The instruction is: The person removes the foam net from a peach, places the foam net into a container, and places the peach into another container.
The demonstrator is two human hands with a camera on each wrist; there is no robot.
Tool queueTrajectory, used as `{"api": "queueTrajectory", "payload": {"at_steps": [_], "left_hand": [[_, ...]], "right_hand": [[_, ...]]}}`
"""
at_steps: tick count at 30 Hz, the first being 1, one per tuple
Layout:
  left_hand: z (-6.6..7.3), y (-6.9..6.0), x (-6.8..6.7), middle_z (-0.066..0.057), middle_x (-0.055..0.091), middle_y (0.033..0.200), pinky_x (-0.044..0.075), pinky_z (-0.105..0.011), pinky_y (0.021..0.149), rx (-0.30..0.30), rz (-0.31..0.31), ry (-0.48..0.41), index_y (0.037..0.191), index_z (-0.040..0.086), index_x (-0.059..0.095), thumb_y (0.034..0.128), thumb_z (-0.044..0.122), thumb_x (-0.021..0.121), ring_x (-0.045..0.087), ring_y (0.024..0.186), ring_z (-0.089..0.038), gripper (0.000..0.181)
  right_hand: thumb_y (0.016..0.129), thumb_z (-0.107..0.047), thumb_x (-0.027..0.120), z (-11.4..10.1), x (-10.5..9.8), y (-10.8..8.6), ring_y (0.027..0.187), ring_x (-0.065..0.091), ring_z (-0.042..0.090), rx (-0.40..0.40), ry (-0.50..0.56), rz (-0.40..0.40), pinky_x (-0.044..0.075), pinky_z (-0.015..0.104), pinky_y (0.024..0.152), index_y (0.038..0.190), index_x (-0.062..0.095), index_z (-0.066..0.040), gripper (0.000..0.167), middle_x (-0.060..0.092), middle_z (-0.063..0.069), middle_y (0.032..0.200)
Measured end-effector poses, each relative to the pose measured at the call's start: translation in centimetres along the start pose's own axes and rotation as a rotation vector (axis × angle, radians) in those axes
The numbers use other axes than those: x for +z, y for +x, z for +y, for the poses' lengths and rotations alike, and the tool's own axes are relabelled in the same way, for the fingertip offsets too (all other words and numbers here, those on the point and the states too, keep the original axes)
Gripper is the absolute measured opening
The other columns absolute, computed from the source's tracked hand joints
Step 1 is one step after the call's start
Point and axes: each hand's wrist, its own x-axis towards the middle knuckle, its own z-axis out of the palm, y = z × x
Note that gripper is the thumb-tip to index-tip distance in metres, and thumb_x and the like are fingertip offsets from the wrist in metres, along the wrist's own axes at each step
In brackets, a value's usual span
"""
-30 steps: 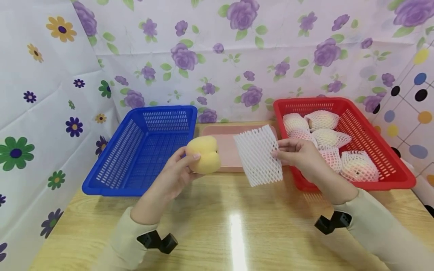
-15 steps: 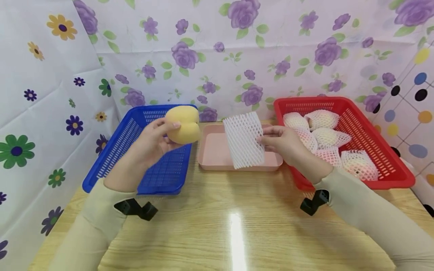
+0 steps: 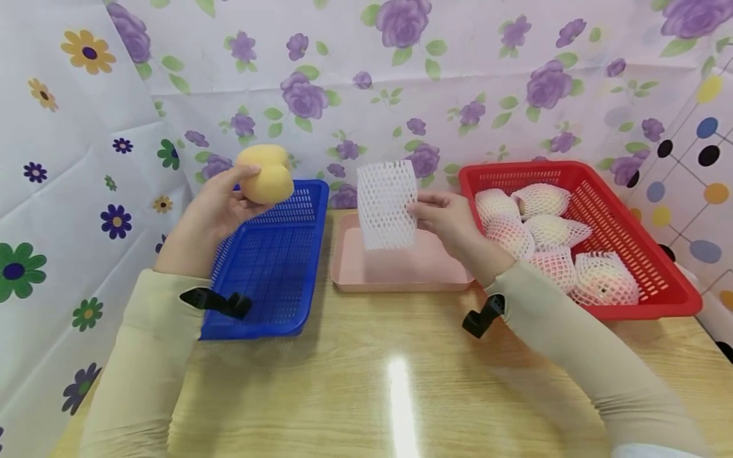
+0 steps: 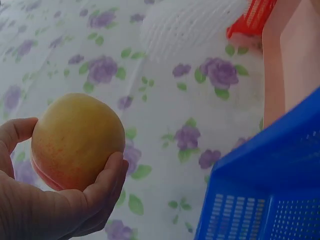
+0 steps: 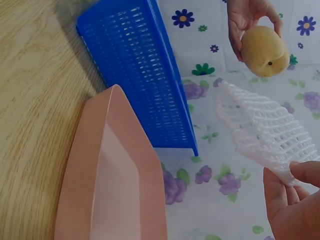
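My left hand (image 3: 214,205) grips a yellow peach (image 3: 266,175) above the back part of the blue basket (image 3: 269,280). Its red blush and crease show in the left wrist view, where thumb and fingers lie round the peach (image 4: 80,140). A white foam net sleeve (image 3: 387,205) hangs over the pink tray (image 3: 401,285), its right edge pinched between the thumb and fingers of my right hand (image 3: 449,219). From the right wrist, the foam net sleeve (image 5: 265,127) looks flattened, with a gap of space between it and the peach.
To the right stands a red basket (image 3: 647,280) holding several fruits in foam nets (image 3: 552,232). The pink tray sits between the two baskets on the wooden table (image 3: 343,375). Flowered cloth (image 3: 366,114) hangs close behind them.
The left hand has carried the peach up and to the left, over the blue basket. Up and leftward too went the right hand with the foam net sleeve, away from the red basket.
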Motion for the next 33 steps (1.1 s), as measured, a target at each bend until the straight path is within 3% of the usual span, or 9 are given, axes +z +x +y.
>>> {"api": "queueTrajectory", "payload": {"at_steps": [2, 5, 8, 11, 14, 18, 22, 28, 33], "left_hand": [[0.2, 0.7, -0.6, -0.005, 0.034, 0.126, 0.049, -0.03, 0.096, -0.026, 0.027, -0.012, 0.152, 0.026, 0.01, 0.0904, 0.025, 0.063, 0.039, 0.127, -0.023, 0.081], [0.0, 1.8, -1.5, -0.005, 0.032, 0.13, 0.049, -0.031, 0.096, -0.058, 0.046, -0.028, 0.152, 0.029, 0.008, 0.0901, 0.025, 0.063, 0.038, 0.128, -0.023, 0.083], [-0.5, 2.9, -2.2, -0.006, 0.025, 0.14, 0.049, -0.031, 0.097, -0.09, 0.057, -0.028, 0.152, 0.029, 0.005, 0.0903, 0.025, 0.062, 0.036, 0.13, -0.022, 0.084], [-1.2, 4.1, -3.0, -0.007, 0.011, 0.154, 0.039, -0.035, 0.107, -0.138, 0.066, -0.033, 0.152, 0.03, -0.001, 0.0911, 0.026, 0.06, 0.028, 0.139, -0.024, 0.086], [-2.1, 5.0, -3.9, -0.006, -0.003, 0.158, 0.029, -0.037, 0.112, -0.184, 0.087, -0.036, 0.152, 0.03, -0.007, 0.0925, 0.026, 0.057, 0.017, 0.144, -0.025, 0.087], [-3.0, 5.9, -5.1, -0.002, -0.009, 0.159, 0.029, -0.038, 0.112, -0.211, 0.145, -0.02, 0.152, 0.031, -0.008, 0.0933, 0.027, 0.054, 0.016, 0.145, -0.025, 0.085], [-3.7, 6.9, -6.0, -0.005, -0.006, 0.159, 0.031, -0.039, 0.11, -0.226, 0.187, 0.014, 0.152, 0.03, -0.006, 0.093, 0.029, 0.054, 0.019, 0.143, -0.026, 0.084], [-4.7, 8.1, -6.7, -0.01, -0.004, 0.157, 0.037, -0.037, 0.107, -0.252, 0.203, 0.048, 0.15, 0.027, -0.016, 0.0931, 0.03, 0.051, 0.021, 0.141, -0.026, 0.088], [-5.7, 9.0, -8.0, -0.018, 0.025, 0.143, 0.053, -0.03, 0.089, -0.226, 0.176, 0.173, 0.151, 0.014, -0.008, 0.0923, 0.032, 0.05, 0.037, 0.128, -0.028, 0.084]], "right_hand": [[0.089, -0.003, 0.064, 0.3, 0.7, 0.6, 0.08, 0.065, 0.007, -0.011, 0.033, 0.012, 0.056, 0.027, 0.082, 0.125, 0.058, 0.004, 0.038, 0.066, -0.004, 0.09], [0.088, -0.004, 0.065, 0.8, 1.5, 1.3, 0.081, 0.065, 0.009, -0.005, 0.063, 0.046, 0.055, 0.031, 0.087, 0.124, 0.06, 0.004, 0.036, 0.066, -0.002, 0.091], [0.089, -0.01, 0.066, 1.4, 1.9, 2.0, 0.085, 0.065, 0.013, 0.048, 0.073, 0.087, 0.051, 0.034, 0.095, 0.124, 0.061, -0.001, 0.037, 0.065, 0.001, 0.099], [0.089, -0.011, 0.066, 2.2, 2.3, 2.4, 0.085, 0.065, 0.013, 0.104, 0.111, 0.118, 0.049, 0.033, 0.098, 0.125, 0.06, -0.003, 0.037, 0.065, 0.001, 0.1], [0.089, -0.005, 0.064, 3.3, 2.8, 2.8, 0.078, 0.064, 0.011, 0.117, 0.18, 0.132, 0.053, 0.028, 0.09, 0.124, 0.059, 0.002, 0.036, 0.064, -0.001, 0.09], [0.086, 0.004, 0.062, 4.7, 3.8, 3.6, 0.072, 0.064, 0.008, 0.099, 0.236, 0.124, 0.056, 0.022, 0.076, 0.123, 0.057, 0.008, 0.037, 0.064, -0.001, 0.083], [0.084, 0.006, 0.063, 5.9, 4.5, 4.4, 0.073, 0.064, 0.009, 0.109, 0.213, 0.134, 0.056, 0.02, 0.071, 0.12, 0.06, 0.007, 0.036, 0.066, 0.003, 0.087], [0.084, 0.007, 0.062, 7.4, 5.6, 5.2, 0.074, 0.063, 0.01, 0.132, 0.156, 0.121, 0.057, 0.025, 0.077, 0.118, 0.06, 0.006, 0.034, 0.065, 0.007, 0.095], [0.085, 0.008, 0.061, 8.0, 6.6, 5.6, 0.076, 0.063, 0.012, 0.15, 0.12, 0.115, 0.056, 0.029, 0.083, 0.118, 0.06, 0.006, 0.033, 0.064, 0.013, 0.103]]}}
